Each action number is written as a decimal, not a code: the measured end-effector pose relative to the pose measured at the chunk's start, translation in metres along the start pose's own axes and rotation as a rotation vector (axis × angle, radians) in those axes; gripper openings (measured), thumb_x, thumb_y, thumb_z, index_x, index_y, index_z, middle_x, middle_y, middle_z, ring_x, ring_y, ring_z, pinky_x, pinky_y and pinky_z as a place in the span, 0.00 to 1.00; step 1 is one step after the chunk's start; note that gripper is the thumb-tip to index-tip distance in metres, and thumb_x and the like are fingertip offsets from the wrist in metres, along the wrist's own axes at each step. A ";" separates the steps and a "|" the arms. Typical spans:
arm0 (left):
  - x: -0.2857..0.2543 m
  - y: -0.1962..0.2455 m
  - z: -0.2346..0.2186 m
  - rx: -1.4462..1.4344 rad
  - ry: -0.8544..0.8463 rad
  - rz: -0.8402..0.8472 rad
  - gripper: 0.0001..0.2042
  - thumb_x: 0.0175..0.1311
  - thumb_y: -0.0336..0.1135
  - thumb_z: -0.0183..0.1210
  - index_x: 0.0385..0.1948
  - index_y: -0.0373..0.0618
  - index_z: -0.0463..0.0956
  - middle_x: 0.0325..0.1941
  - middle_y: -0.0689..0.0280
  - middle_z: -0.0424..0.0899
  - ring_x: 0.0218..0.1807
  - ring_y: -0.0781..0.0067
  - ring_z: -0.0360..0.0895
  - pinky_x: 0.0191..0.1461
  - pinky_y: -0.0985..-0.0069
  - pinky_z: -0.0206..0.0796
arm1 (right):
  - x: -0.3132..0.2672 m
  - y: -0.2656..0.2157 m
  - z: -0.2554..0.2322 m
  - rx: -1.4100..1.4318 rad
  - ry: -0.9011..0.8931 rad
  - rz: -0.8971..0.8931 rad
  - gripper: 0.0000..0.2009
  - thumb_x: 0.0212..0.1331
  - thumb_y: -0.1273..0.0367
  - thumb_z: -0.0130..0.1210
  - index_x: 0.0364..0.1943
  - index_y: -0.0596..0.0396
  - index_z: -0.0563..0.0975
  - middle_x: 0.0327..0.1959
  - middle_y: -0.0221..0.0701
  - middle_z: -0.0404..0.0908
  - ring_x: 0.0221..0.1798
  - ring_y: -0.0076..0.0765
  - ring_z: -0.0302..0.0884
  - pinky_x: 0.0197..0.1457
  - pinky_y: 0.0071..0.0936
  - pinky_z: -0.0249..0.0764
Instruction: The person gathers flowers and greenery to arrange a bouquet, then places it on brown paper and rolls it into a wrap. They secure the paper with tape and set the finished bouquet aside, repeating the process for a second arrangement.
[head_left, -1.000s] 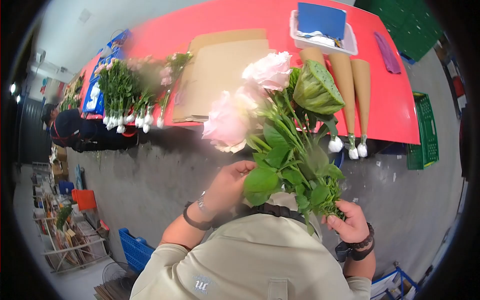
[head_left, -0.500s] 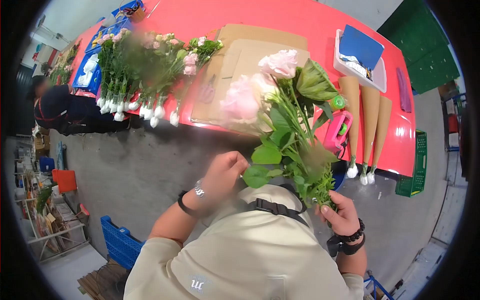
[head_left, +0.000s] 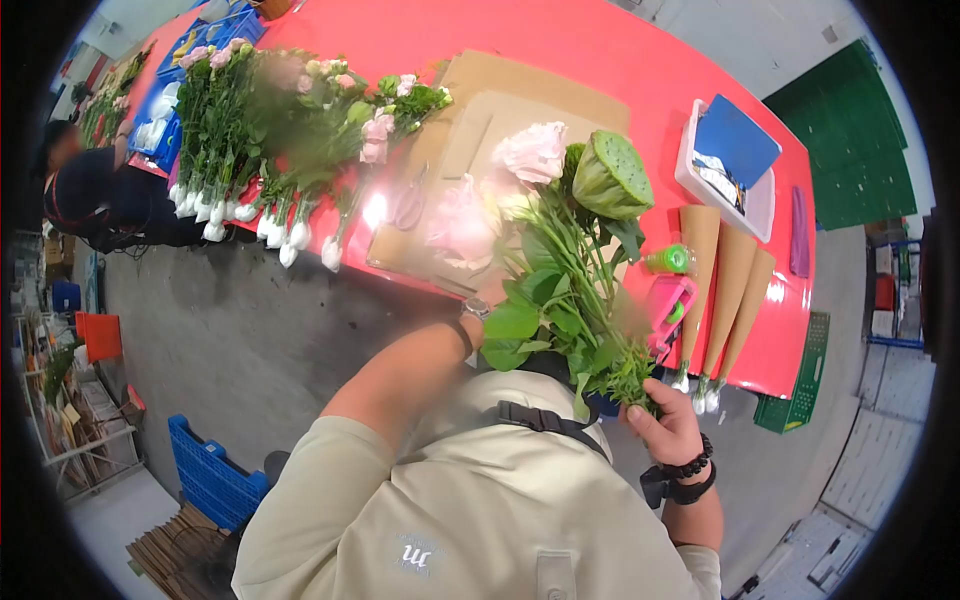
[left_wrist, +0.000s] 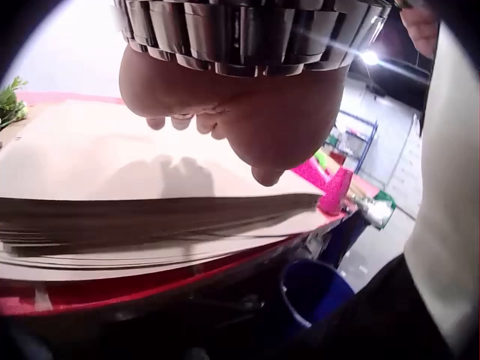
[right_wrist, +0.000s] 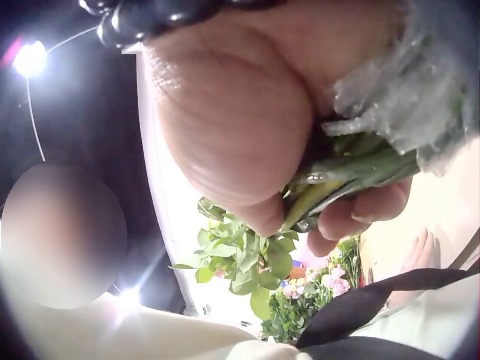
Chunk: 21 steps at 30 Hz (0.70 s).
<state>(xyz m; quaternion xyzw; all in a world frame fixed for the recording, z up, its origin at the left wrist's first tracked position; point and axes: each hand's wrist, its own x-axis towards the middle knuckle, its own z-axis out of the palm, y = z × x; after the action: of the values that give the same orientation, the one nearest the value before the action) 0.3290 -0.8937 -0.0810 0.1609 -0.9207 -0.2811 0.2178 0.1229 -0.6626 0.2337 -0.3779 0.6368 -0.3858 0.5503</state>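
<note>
My right hand (head_left: 668, 425) grips a bouquet (head_left: 548, 285) by its stems, low in front of my waist. Pale pink roses (head_left: 530, 152) and a green lotus pod (head_left: 612, 175) top it, with leafy greenery below. Clear plastic (right_wrist: 405, 90) shows by the stems in the right wrist view. My left hand (left_wrist: 247, 112) is over a stack of brown paper sheets (left_wrist: 150, 217) at the table's front edge, its fingers extended and casting a shadow on the top sheet. In the head view the bouquet hides that hand past the watch.
Flower bunches (head_left: 220, 125) with white-wrapped stem ends lie left on the red table (head_left: 560, 35). Pink-handled scissors (head_left: 405, 208) lie by the paper. Rightward are a pink tape dispenser (head_left: 672, 298), brown paper cones (head_left: 735, 290) and a white bin (head_left: 757, 205). Another person (head_left: 85, 185) is far left.
My left hand has left the bouquet's side and reached forward to the paper stack. My right hand keeps hold of the stems. The head view has turned, showing more of the table's right side.
</note>
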 end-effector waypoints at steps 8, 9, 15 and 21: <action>0.006 0.001 -0.012 0.131 -0.203 -0.098 0.17 0.63 0.36 0.58 0.53 0.47 0.82 0.58 0.58 0.84 0.61 0.53 0.78 0.61 0.58 0.72 | 0.104 0.051 -0.069 -0.418 0.008 -0.170 0.18 0.69 0.70 0.62 0.58 0.65 0.78 0.42 0.45 0.85 0.43 0.46 0.85 0.50 0.33 0.78; 0.009 0.008 -0.023 0.325 -0.317 -0.020 0.18 0.65 0.34 0.56 0.56 0.47 0.81 0.62 0.58 0.83 0.65 0.52 0.76 0.67 0.56 0.69 | 0.122 0.063 -0.074 -0.451 -0.004 -0.218 0.18 0.69 0.69 0.62 0.58 0.65 0.77 0.43 0.47 0.85 0.46 0.50 0.84 0.52 0.36 0.78; 0.013 0.010 -0.035 0.315 -0.450 -0.235 0.17 0.63 0.37 0.55 0.52 0.46 0.78 0.55 0.60 0.82 0.57 0.53 0.79 0.62 0.55 0.71 | 0.234 0.104 -0.076 -0.514 -0.159 -0.333 0.19 0.68 0.69 0.61 0.61 0.62 0.78 0.52 0.50 0.83 0.56 0.55 0.82 0.61 0.40 0.76; 0.052 0.044 -0.101 0.345 -0.437 -0.123 0.11 0.54 0.36 0.60 0.36 0.45 0.84 0.48 0.62 0.83 0.60 0.62 0.77 0.64 0.63 0.71 | 0.292 0.191 -0.077 -0.623 -0.240 -0.253 0.20 0.68 0.64 0.60 0.61 0.57 0.79 0.56 0.45 0.83 0.60 0.54 0.80 0.65 0.41 0.75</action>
<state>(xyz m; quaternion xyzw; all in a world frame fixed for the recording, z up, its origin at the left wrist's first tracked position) 0.3271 -0.9259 0.0362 0.1870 -0.9685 -0.1610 -0.0339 0.0037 -0.8418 -0.0521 -0.6461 0.6030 -0.1910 0.4272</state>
